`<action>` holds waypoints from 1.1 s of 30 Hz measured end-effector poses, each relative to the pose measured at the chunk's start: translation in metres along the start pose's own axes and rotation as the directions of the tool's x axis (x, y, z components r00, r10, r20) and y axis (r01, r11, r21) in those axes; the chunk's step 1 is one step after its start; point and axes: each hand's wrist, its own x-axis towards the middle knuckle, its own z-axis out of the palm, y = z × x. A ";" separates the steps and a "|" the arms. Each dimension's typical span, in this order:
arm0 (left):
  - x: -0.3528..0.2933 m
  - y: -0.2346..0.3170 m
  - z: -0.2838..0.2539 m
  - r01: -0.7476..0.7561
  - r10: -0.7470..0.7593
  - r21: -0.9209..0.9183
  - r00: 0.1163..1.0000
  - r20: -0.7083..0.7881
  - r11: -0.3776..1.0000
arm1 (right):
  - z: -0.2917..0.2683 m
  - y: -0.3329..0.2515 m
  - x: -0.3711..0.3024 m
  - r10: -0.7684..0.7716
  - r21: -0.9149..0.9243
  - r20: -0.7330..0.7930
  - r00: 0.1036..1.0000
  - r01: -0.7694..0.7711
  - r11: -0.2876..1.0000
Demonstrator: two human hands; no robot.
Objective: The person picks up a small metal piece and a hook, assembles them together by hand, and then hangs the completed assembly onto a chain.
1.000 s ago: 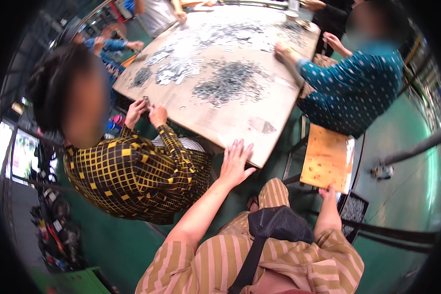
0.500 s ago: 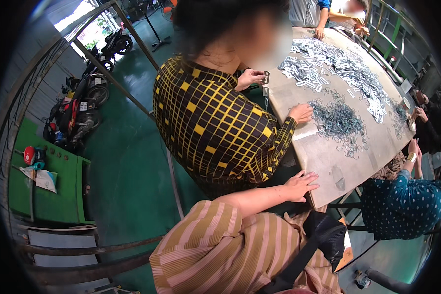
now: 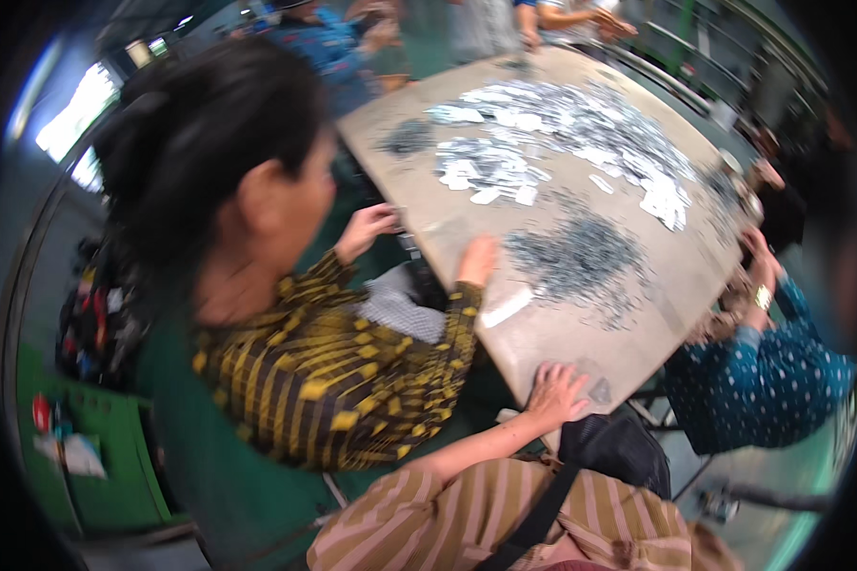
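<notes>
My left hand [image 3: 557,392] lies palm down with its fingers spread on the near corner of the pale tabletop [image 3: 671,319]. It holds nothing, and its fingertips are beside a dark grey patch [image 3: 600,390] on the surface. Beyond the hand lies a loose heap of thin, curved grey-green wire pieces [image 3: 581,252]. Farther back are heaps of flat, pale oblong metal pieces [image 3: 567,119]. My right hand is out of the picture. The frame is blurred by motion.
Close on my left, a co-worker in a black-and-yellow checked shirt [image 3: 324,390] has both hands at the table edge. A person in a dotted teal top [image 3: 767,390] is at the right side. Others stand at the far end. A black bag [image 3: 619,452] hangs by me.
The view has shifted, so the table sits farther left. My left hand has slid from the table's edge farther onto its corner, nearer the dark patch. The co-worker's raised hand has lowered slightly.
</notes>
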 end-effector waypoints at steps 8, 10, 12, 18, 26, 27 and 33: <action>0.005 0.015 0.009 0.126 -0.145 0.214 0.987 0.074 0.969 | -0.093 -0.255 0.033 -0.804 -0.224 -0.011 0.594 0.783 0.581; 0.008 0.018 0.005 0.154 -0.168 0.195 0.984 0.059 0.969 | -0.083 -0.276 0.053 -0.877 -0.317 0.048 0.479 0.839 0.441; 0.018 0.028 -0.007 0.172 -0.176 0.143 0.984 0.016 0.975 | -0.070 -0.282 0.075 -0.894 -0.428 0.145 0.423 0.842 0.329; 0.003 0.022 -0.016 0.177 -0.213 -0.283 0.972 -0.101 0.943 | -0.132 -0.290 0.063 -0.870 0.685 0.376 0.320 0.536 0.494; 0.038 0.189 -0.142 -0.508 0.771 -0.783 0.634 -0.058 0.359 | -0.245 -0.262 -0.056 -0.618 0.722 0.541 -0.570 0.692 -0.005; 0.033 0.204 -0.138 -0.503 0.777 -0.785 0.628 -0.044 0.363 | -0.245 -0.249 -0.060 -0.630 0.727 0.529 -0.569 0.687 -0.010; 0.003 0.261 -0.136 -0.715 0.859 -0.609 0.501 -0.104 0.344 | -0.270 -0.206 -0.091 -0.661 0.625 0.552 -0.508 0.777 -0.075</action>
